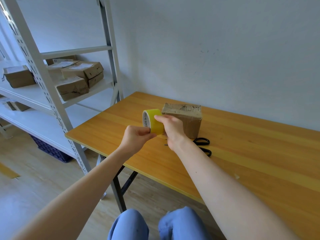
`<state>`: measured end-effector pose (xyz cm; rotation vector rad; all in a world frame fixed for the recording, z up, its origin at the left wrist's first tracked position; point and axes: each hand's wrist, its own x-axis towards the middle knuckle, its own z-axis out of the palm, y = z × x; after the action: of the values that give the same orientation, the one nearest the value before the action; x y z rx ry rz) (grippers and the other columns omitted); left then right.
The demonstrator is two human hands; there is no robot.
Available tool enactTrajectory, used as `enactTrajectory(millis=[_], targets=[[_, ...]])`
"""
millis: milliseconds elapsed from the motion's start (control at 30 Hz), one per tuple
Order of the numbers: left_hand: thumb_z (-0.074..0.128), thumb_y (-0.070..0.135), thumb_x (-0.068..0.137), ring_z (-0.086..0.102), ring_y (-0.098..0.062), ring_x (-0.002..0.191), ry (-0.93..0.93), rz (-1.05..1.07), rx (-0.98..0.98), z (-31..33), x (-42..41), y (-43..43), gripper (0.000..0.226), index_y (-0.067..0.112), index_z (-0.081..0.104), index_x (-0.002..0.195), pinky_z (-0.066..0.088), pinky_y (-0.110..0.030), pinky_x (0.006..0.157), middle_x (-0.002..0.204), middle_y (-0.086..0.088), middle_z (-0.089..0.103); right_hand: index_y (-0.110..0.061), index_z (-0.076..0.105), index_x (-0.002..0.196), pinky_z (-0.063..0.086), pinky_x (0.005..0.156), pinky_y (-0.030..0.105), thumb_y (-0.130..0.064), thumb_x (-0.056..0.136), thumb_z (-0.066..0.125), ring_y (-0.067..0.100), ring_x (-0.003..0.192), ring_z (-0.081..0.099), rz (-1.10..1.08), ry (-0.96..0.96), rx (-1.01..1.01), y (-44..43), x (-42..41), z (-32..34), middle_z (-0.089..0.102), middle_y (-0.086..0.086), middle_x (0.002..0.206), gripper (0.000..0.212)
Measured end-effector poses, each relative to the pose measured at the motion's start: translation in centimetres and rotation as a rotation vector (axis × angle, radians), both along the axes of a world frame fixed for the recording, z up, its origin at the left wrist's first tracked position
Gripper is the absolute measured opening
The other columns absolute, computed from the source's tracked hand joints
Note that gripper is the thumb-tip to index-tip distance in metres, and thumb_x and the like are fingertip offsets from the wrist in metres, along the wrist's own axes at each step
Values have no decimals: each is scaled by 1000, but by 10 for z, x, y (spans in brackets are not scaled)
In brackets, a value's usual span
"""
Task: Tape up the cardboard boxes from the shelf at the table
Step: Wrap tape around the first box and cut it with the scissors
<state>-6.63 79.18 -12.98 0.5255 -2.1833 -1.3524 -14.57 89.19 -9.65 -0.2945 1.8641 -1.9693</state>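
The right hand (171, 129) holds the yellow tape roll (153, 121) above the table (242, 153), and the left hand (136, 138) pinches its edge. A cardboard box (186, 116) sits just behind, with black scissors (203, 144) partly hidden by the right arm. More boxes (81, 75) lie on the shelf (43, 94).

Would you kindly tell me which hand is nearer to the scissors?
Right. The right hand holds the tape roll just left of the scissors; the left hand pinches at the roll, farther left.
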Motion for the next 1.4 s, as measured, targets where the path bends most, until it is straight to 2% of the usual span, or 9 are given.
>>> enactTrajectory(millis=[167,367,667,800,867,1000,1133,1233,1400], targets=[[75,10,81,63,11,68,-6,-38,-6,4,-1,2,11,14,77,92,44,-3,63,82,10,73,-20,71,80,47,74,20,-17,85,75,5,74,62,122,151,-17,4,4,0,70,-6,77,7],[72,5,83,65,9,70,54,-94,19,1,-1,9,10,9,77,90,46,-6,65,75,13,72,-12,59,82,38,55,21,-14,85,66,8,58,49,28,196,26,0,14,4,54,-5,66,8],[73,7,81,71,-11,87,44,-77,-83,-9,-5,8,17,18,77,94,56,-30,84,85,6,74,-13,47,78,34,61,27,4,80,51,14,63,40,28,60,-23,6,12,2,45,0,70,17],[75,10,81,70,-24,87,18,-64,-96,-10,-5,2,15,15,78,95,55,-35,83,85,1,76,-13,67,96,37,67,27,-11,82,69,17,81,56,94,-12,-44,6,9,0,64,3,88,15],[75,9,80,69,-21,77,16,-77,-106,-11,-6,2,16,16,78,95,53,-33,78,83,-1,76,-15,67,91,39,67,27,-11,81,69,20,81,56,82,-24,-50,4,6,-3,64,4,86,11],[76,11,80,47,-6,57,5,-91,-156,-14,-7,3,19,27,78,89,44,-25,61,74,-3,74,-16,57,79,38,67,31,-6,77,62,21,80,50,74,-51,-53,6,1,-10,58,5,84,11],[77,18,80,48,-13,65,-14,-108,-193,-15,-10,-1,26,44,74,80,50,-44,68,82,-14,72,-16,63,86,38,70,33,-13,67,63,25,82,50,94,-72,-82,8,1,-13,61,8,87,19],[76,18,80,51,-14,67,-31,-108,-230,-16,-12,-3,16,32,78,86,52,-47,73,83,-10,74,-14,69,96,40,70,32,-18,66,69,26,84,54,97,-96,-109,8,-2,-14,65,10,90,31],[76,14,80,50,-12,65,-44,-119,-263,-17,-13,0,14,19,79,92,51,-41,68,84,-1,76,-15,65,88,39,74,36,-18,51,61,26,84,53,65,-134,-106,6,-4,-15,63,11,89,38]])
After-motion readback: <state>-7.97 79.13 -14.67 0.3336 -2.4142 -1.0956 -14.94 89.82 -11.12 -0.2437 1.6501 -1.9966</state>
